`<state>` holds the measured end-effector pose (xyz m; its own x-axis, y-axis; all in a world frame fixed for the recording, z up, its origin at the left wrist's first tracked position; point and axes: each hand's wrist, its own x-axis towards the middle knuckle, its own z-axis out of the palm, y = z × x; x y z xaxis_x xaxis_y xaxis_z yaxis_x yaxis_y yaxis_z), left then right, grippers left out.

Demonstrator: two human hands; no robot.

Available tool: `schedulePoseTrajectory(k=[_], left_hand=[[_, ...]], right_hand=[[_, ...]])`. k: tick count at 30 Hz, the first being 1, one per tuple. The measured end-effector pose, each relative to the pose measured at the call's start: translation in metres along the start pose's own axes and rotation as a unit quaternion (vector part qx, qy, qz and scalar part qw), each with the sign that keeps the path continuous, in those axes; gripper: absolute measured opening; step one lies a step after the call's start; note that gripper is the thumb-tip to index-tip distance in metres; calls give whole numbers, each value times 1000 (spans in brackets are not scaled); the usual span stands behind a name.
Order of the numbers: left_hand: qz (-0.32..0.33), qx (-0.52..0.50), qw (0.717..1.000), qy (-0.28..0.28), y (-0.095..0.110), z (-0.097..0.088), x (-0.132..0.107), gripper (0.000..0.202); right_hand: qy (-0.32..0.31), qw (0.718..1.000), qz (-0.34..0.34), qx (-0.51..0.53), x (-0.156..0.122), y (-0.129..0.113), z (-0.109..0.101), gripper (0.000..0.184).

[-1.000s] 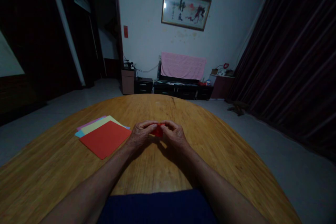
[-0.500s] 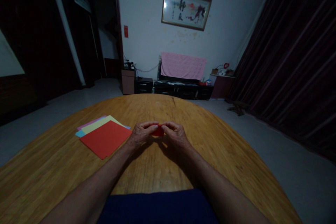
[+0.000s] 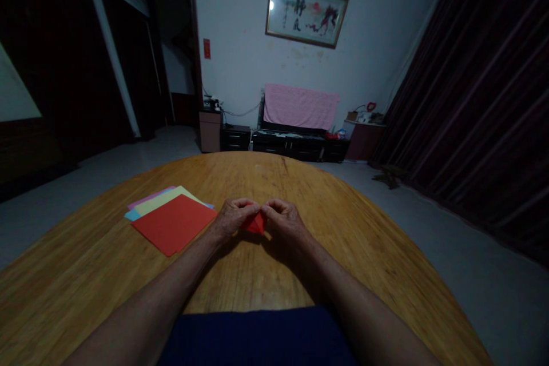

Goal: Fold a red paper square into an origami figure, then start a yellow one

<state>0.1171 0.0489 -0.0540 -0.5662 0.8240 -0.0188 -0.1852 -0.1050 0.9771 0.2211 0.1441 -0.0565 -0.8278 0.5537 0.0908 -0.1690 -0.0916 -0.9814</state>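
Note:
A small folded piece of red paper [image 3: 256, 222] is pinched between both my hands over the middle of a round wooden table [image 3: 377, 263]. My left hand [image 3: 232, 218] grips its left side with curled fingers. My right hand [image 3: 286, 221] grips its right side the same way. Most of the paper is hidden by my fingers; a pointed red corner shows below them. Left of my hands, a stack of coloured paper sheets [image 3: 171, 218] lies flat on the table, red sheet on top, with yellow, pink and blue edges showing beneath.
The room is dim. Beyond the table stand a low dark cabinet [image 3: 295, 146] under a pink cloth [image 3: 300, 106], a framed picture [image 3: 305, 11] on the wall, and dark curtains [image 3: 480, 97] to the right. A dark doorway lies at the left.
My hands have turned the red paper slightly, so a pointed corner now shows below my fingers. The hands stay at the same spot on the table.

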Motion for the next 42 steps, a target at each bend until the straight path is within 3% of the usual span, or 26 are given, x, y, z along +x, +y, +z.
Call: schedulePoseTrajectory(k=[7, 11, 16, 22, 24, 27, 30, 32, 37, 42], left_hand=[[59, 63, 995, 47, 2, -9, 14, 22], [57, 85, 994, 40, 2, -9, 14, 22], [58, 52, 997, -8, -1, -8, 10, 31], [60, 53, 997, 4, -5, -9, 10, 29], [105, 118, 987, 20, -7, -8, 11, 25], [200, 257, 944, 49, -6, -7, 12, 21], [250, 308, 916, 56, -4, -5, 11, 17], [236, 291, 926, 50, -3, -4, 8, 13], [151, 186, 970, 50, -5, -7, 6, 28], [161, 189, 967, 59, -7, -11, 11, 11]], right_hand=[[10, 998, 45, 49, 1, 2, 1, 22], [10, 998, 52, 35, 4, 3, -2, 24], [18, 999, 18, 21, 12, 1, -13, 26], [41, 998, 9, 35, 8, -2, -9, 23], [36, 998, 11, 42, 3, -2, -3, 25], [34, 998, 15, 54, -1, -3, 3, 30], [39, 998, 2, 53, 1, -1, 1, 28], [41, 998, -15, 41, 6, 0, -4, 24], [54, 996, -65, -12, 20, 3, -16, 23], [47, 995, -92, -15, 17, -1, -15, 25]])
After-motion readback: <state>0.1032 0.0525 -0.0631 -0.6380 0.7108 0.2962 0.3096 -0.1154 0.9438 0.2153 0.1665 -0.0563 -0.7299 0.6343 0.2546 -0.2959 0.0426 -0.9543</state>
